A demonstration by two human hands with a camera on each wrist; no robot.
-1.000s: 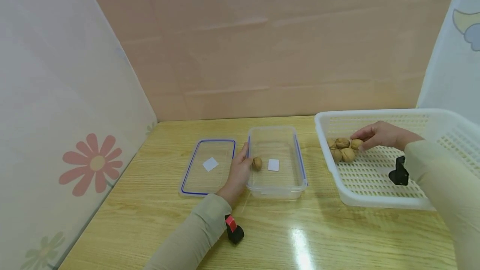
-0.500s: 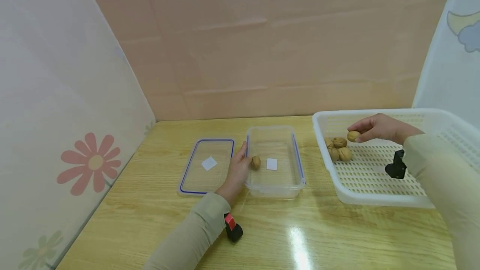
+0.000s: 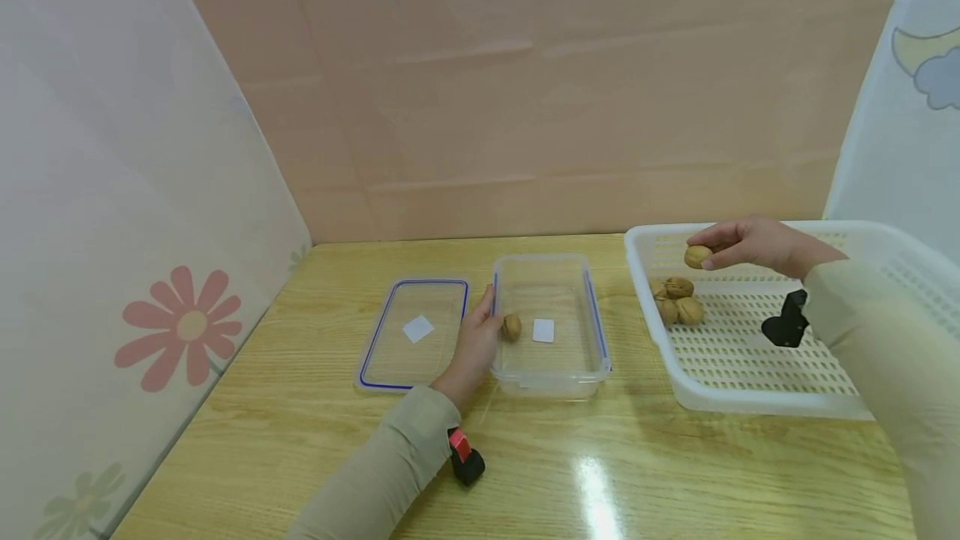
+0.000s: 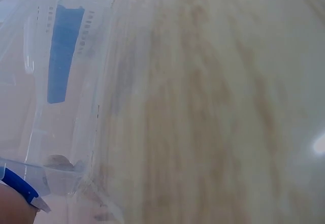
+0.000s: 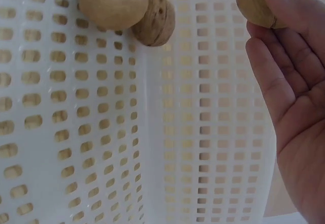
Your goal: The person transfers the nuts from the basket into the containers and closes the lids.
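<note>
My right hand (image 3: 738, 242) pinches a walnut (image 3: 697, 257) at its fingertips, lifted above the left end of the white perforated basket (image 3: 757, 398). In the right wrist view the held walnut (image 5: 256, 3) sits at the top by my fingers (image 5: 287, 56). Three more walnuts (image 3: 677, 300) lie in the basket's near-left corner. My left hand (image 3: 477, 346) grips the left wall of a clear plastic container (image 3: 555, 377), in which one walnut (image 3: 512, 327) and a white label lie. The left wrist view is blurred and shows the container wall (image 4: 61, 107) and tabletop.
The container's clear lid with a blue rim (image 3: 415, 330) lies flat to the left of my left hand. The wooden table (image 3: 600, 473) is walled by a pink panel behind and white curtains at both sides.
My right hand has picked one walnut from the pile and raised it up and slightly left, above the basket. The left hand has stayed on the container.
</note>
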